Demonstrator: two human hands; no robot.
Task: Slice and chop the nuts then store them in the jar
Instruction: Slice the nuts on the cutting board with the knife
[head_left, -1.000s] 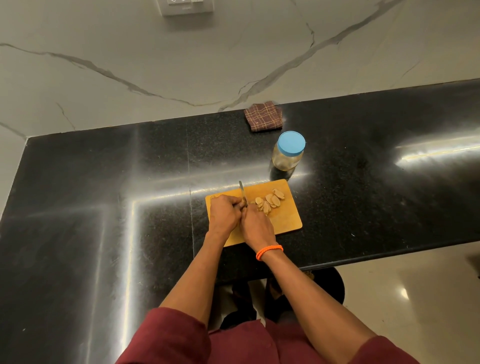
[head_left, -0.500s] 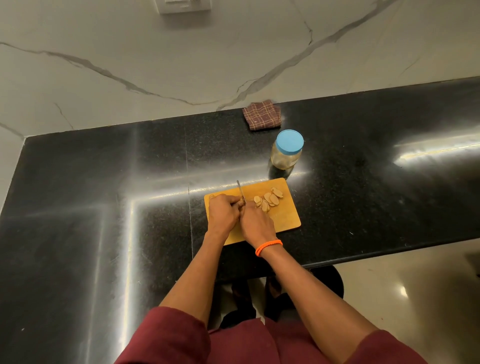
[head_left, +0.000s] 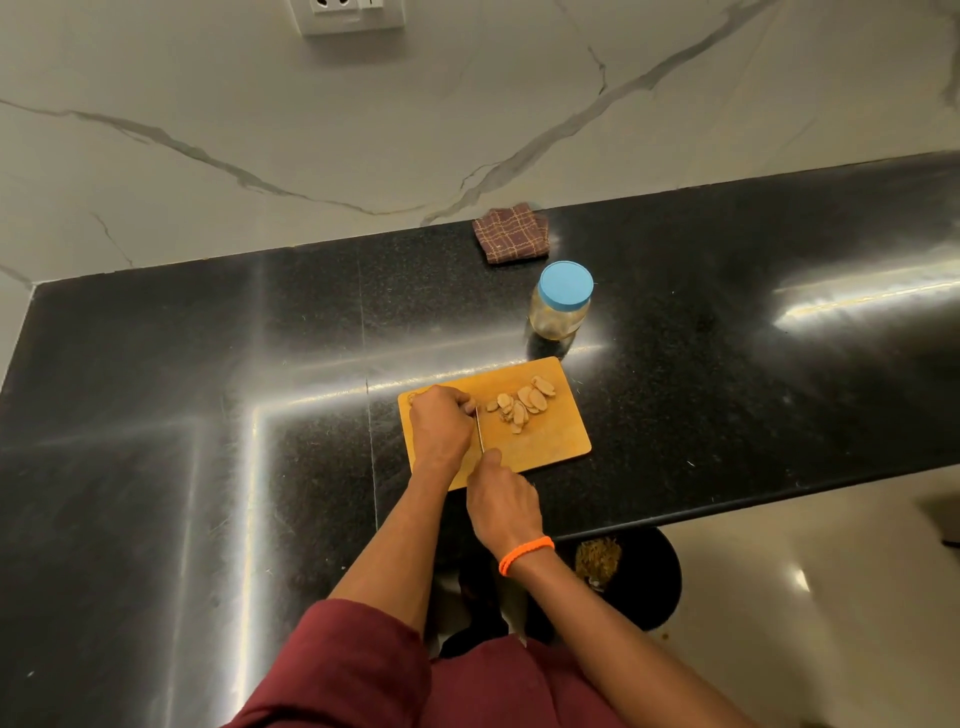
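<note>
An orange cutting board (head_left: 550, 441) lies on the black counter. Several pale nut slices (head_left: 522, 402) sit in a loose pile on its far right part. My left hand (head_left: 440, 428) rests on the board's left side with fingers curled down over a nut, which is almost wholly hidden. My right hand (head_left: 501, 501) grips the handle of a knife (head_left: 479, 432) at the board's near edge. Its thin blade runs away from me along the left hand's fingertips. A clear jar (head_left: 560, 306) with a blue lid stands shut just beyond the board.
A folded brown checked cloth (head_left: 511, 235) lies at the back of the counter against the marble wall. The counter's front edge (head_left: 727, 506) runs right of my right arm. A dark round bin (head_left: 644, 577) stands on the floor below it.
My right hand has drawn back toward me with the knife, so the blade now lies beside the left fingers instead of poking out beyond both hands. The left hand stayed on the board.
</note>
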